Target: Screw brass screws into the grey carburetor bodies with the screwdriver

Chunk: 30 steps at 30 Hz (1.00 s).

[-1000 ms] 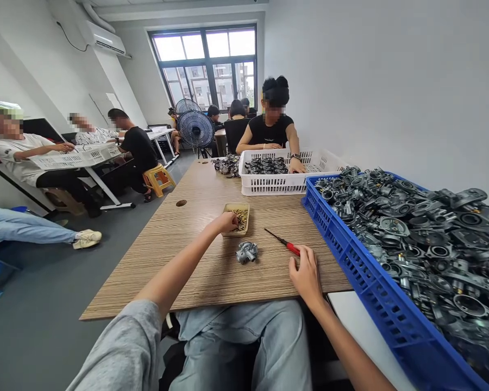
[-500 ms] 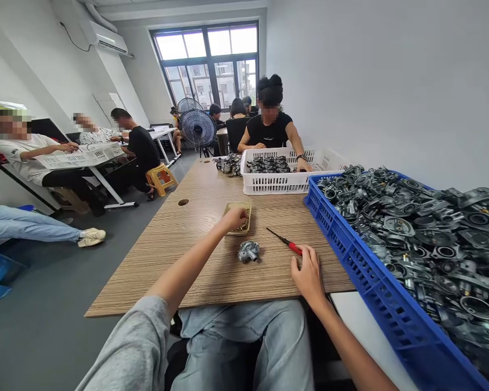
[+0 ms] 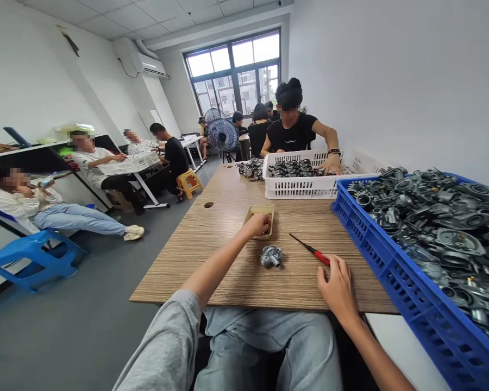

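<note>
My left hand (image 3: 259,224) reaches into a small tan tray (image 3: 250,213) of tiny brass-coloured parts. Its fingers are bent together among them, and what they pinch is hidden. Nearer to me, a grey metal carburetor body (image 3: 271,256) sits on the wood-grain table, touched by neither hand. My right hand (image 3: 337,282) rests on the table to the right, fingers curled over the handle end of a red-and-black screwdriver (image 3: 318,255). The screwdriver's thin dark shaft points away to the left, and its handle end is partly covered by the fingers.
On my right a blue crate (image 3: 367,239) is heaped with metal carburetor parts. Behind it stands a white basket (image 3: 297,189) with more parts, where a co-worker's hand (image 3: 331,163) reaches in. A pile of parts (image 3: 250,170) lies left of the basket. The table's left edge borders the floor.
The view has swung left, so everything appears further right. My left hand stays in the tray and my right hand at the screwdriver. The co-worker's hand has shifted within the white basket.
</note>
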Each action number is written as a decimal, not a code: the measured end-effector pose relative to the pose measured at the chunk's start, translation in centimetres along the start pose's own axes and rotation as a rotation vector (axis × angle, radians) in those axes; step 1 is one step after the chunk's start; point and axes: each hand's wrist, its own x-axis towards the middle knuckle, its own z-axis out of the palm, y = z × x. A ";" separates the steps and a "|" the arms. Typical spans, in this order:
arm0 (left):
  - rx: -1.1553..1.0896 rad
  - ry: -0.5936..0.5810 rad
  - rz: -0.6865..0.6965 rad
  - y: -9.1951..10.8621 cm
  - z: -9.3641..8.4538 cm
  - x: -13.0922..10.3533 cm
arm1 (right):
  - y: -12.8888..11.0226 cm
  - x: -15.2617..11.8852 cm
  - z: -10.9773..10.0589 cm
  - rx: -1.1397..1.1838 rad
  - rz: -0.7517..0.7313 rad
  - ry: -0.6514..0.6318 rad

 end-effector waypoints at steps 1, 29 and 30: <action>0.003 -0.005 -0.004 0.0 0.0 0.0 | 0.1 0.0 0.0 -0.003 -0.003 0.003; -0.127 -0.034 -0.098 -0.3 -1.1 -0.9 | -0.2 0.1 -0.3 -0.004 0.014 -0.035; -0.128 -0.035 -0.100 -0.4 -1.2 -1.0 | -0.2 0.1 -0.3 -0.003 0.013 -0.036</action>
